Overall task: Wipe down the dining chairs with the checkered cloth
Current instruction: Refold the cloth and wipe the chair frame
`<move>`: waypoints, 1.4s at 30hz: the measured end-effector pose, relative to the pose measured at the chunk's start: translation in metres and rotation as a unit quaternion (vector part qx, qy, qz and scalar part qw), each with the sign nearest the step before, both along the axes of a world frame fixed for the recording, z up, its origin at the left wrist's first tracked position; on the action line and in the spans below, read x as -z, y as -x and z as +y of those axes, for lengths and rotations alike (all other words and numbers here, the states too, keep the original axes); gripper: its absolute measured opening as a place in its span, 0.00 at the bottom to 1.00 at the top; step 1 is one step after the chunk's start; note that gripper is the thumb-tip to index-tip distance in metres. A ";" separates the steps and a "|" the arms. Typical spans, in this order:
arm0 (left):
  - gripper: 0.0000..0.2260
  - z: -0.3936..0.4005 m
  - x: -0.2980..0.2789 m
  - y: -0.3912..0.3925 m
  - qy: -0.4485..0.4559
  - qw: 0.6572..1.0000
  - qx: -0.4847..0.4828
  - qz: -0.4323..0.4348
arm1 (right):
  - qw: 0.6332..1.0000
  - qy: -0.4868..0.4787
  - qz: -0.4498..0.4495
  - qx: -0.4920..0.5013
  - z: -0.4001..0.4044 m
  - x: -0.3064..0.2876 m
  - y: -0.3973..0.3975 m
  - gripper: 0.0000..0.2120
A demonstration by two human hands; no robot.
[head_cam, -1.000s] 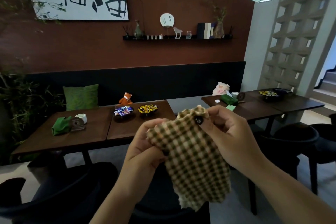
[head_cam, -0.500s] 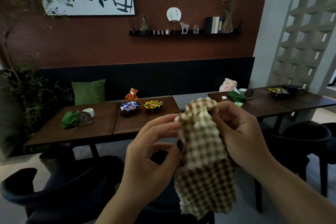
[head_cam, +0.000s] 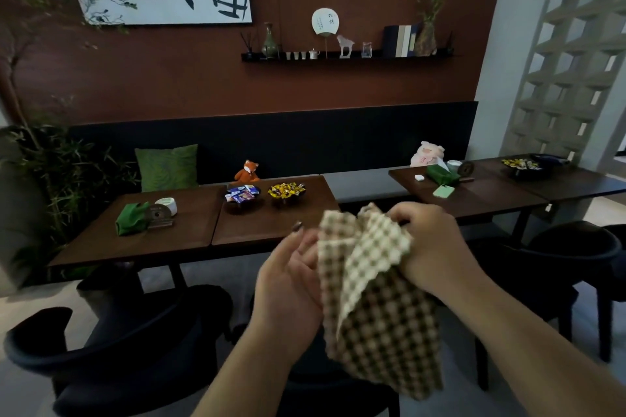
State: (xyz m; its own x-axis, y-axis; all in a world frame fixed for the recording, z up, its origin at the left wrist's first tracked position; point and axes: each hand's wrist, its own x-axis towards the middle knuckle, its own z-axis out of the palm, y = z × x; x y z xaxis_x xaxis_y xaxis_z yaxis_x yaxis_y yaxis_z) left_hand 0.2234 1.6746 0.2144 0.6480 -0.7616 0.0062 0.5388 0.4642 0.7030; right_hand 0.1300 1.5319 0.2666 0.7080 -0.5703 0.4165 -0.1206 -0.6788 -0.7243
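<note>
The brown-and-cream checkered cloth [head_cam: 379, 311] hangs in front of me, one corner folded over so its paler side shows. My right hand [head_cam: 437, 247] grips the bunched top right edge of the cloth. My left hand [head_cam: 291, 281] is at the cloth's left edge, fingers fairly straight and touching it, thumb lifted clear. Dark dining chairs stand below: one chair [head_cam: 111, 352] at lower left, a second chair [head_cam: 338, 393] partly hidden under my arms, and a third chair [head_cam: 572, 254] to the right.
Two joined wooden tables [head_cam: 189, 234] stand ahead with snack bowls [head_cam: 286, 191], a green pouch and a small cup. A right-hand table [head_cam: 491, 195] holds a green phone and a bowl. A dark bench runs along the wall. Plants fill the left side.
The cloth has been turned and a corner folded over. My left thumb has come off the cloth and that hand has opened. My right hand has shifted right with the top edge.
</note>
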 end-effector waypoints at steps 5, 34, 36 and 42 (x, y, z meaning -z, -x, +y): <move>0.38 -0.009 0.054 0.023 0.040 0.972 0.171 0.157 | 0.978 0.060 0.184 0.073 -0.004 0.009 -0.019 0.17; 0.21 0.020 -0.028 -0.076 -0.345 0.826 0.013 -0.445 | 0.896 -0.383 0.054 -0.216 -0.018 0.052 -0.047 0.21; 0.17 0.020 -0.038 -0.086 -0.357 0.812 -0.022 -0.461 | 0.910 -0.352 0.036 -0.214 -0.019 0.047 -0.055 0.18; 0.08 0.020 -0.078 -0.117 -0.391 0.762 -0.098 -0.506 | 0.981 -0.087 0.068 -0.161 -0.022 -0.019 -0.086 0.13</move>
State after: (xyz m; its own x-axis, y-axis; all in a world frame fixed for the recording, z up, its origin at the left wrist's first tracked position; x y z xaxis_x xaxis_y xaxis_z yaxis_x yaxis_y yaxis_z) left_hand 0.3406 1.6949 0.2922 0.7144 -0.6784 0.1717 -0.4895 -0.3092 0.8153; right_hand 0.2157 1.5101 0.2854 0.9058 -0.3612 0.2213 -0.0238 -0.5650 -0.8248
